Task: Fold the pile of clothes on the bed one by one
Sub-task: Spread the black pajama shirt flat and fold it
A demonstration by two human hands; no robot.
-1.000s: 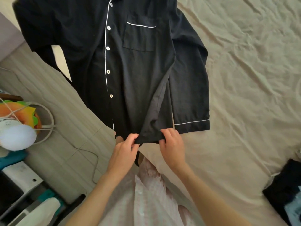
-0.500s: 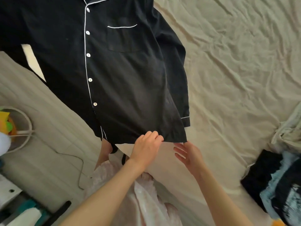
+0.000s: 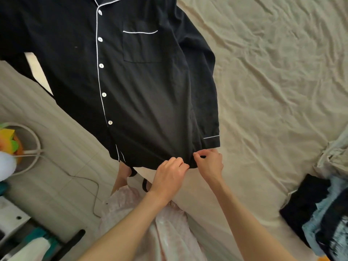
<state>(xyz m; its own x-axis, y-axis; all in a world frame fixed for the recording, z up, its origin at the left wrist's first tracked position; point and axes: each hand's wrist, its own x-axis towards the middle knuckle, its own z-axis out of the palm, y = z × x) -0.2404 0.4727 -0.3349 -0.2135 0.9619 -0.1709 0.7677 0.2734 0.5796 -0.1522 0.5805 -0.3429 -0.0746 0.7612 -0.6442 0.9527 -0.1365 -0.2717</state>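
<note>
Fingers of both hands, left hand (image 3: 170, 171) and right hand (image 3: 210, 162), pinch the hem of the black white-piped button-up pyjama shirt (image 3: 131, 81) spread beyond them, likely to pull it flat for folding

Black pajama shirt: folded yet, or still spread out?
Spread out. The black pajama shirt lies open, front up, buttoned; left hand and right hand pinch its hem.

Soft, even daylight, no glare.
Wide-angle bend at the edges; clothes pile (image 3: 325, 213) at right smeared with blur, shadows faint on the bed (image 3: 273, 81).
</note>
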